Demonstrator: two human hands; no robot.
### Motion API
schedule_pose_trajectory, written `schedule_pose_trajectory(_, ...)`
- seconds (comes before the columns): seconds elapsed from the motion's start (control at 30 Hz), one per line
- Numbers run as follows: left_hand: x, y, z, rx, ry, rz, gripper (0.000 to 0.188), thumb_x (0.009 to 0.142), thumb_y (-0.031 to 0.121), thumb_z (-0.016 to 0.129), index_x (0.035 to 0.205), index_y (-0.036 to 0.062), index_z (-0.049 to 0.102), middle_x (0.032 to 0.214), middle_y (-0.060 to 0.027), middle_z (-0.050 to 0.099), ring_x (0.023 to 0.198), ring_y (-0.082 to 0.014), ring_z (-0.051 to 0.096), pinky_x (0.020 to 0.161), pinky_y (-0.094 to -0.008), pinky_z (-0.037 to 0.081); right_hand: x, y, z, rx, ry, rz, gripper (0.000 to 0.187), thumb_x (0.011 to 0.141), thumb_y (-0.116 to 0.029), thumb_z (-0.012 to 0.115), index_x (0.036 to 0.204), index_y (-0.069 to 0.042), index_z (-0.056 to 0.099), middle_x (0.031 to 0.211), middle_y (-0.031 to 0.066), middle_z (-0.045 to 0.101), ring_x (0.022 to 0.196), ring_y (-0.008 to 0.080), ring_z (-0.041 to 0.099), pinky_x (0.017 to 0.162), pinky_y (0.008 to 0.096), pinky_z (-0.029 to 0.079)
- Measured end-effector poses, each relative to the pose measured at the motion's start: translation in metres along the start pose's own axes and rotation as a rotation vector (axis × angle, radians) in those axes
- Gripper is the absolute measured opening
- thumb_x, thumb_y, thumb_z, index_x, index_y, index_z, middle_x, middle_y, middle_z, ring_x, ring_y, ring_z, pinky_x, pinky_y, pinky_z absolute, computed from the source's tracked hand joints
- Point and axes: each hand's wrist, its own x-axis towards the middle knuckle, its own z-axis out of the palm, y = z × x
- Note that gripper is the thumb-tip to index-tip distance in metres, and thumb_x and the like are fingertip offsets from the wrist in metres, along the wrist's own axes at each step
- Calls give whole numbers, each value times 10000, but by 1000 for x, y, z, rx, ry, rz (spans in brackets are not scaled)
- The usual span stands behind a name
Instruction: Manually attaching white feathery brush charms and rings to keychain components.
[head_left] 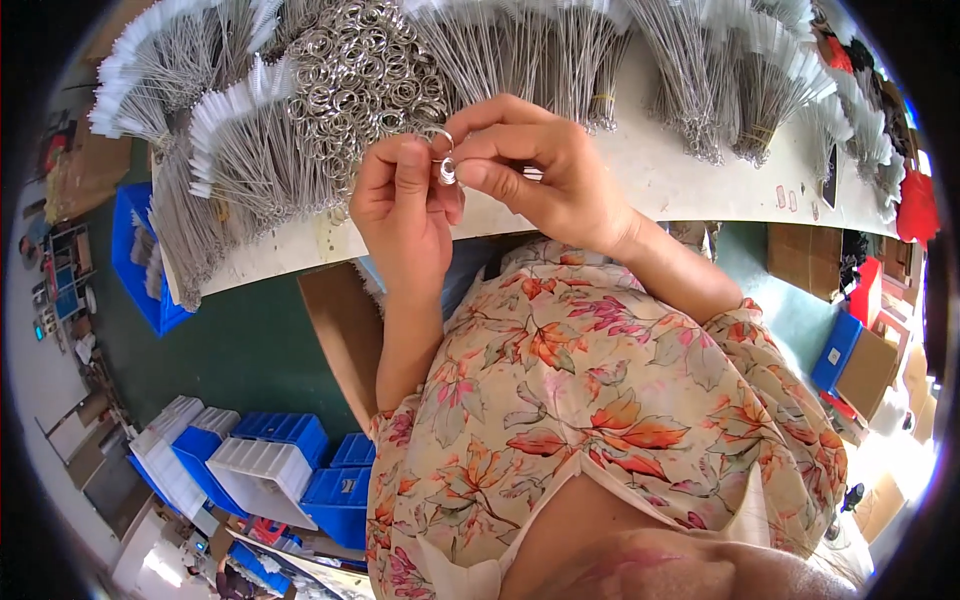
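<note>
left hand [405, 195] and right hand [565, 175] both pinch a shiny metal ring piece [447, 172] above the white table [720, 195]. judged light, stiff, slippery, hardly fragile; best held at its outer rim, by fingertips.

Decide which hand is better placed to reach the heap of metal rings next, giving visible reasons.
Left, most likely: the left hand is close beside the heap of metal rings, while the right hand is farther off. Both are busy at a shiny metal piece.
</note>
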Motion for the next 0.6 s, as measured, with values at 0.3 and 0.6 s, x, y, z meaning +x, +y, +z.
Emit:
schedule_pose_trajectory(0.3, 3, 25, -3, 867, -196, 473, 169, 807, -13, 599, 973, 9, 625, 817, -76, 636, 666, -129, 587, 609, -208, 455, -11, -3, 4, -261, 15, -399, 96, 734, -32, 667, 820, -7, 634, 896, 99, 604, 727, 238, 616, 609, 273, 502)
schedule_pose_trajectory(0.6, -16, 30, -8, 443, -131, 31, 139, 874, 15, 535, 967, -60, 607, 860, -79, 624, 768, -97, 579, 662, -223, 487, -12, -15, 1, -108, -150, -240, 85, 757, 27, 646, 843, 20, 647, 965, 103, 582, 787, 191, 619, 663, 272, 507)
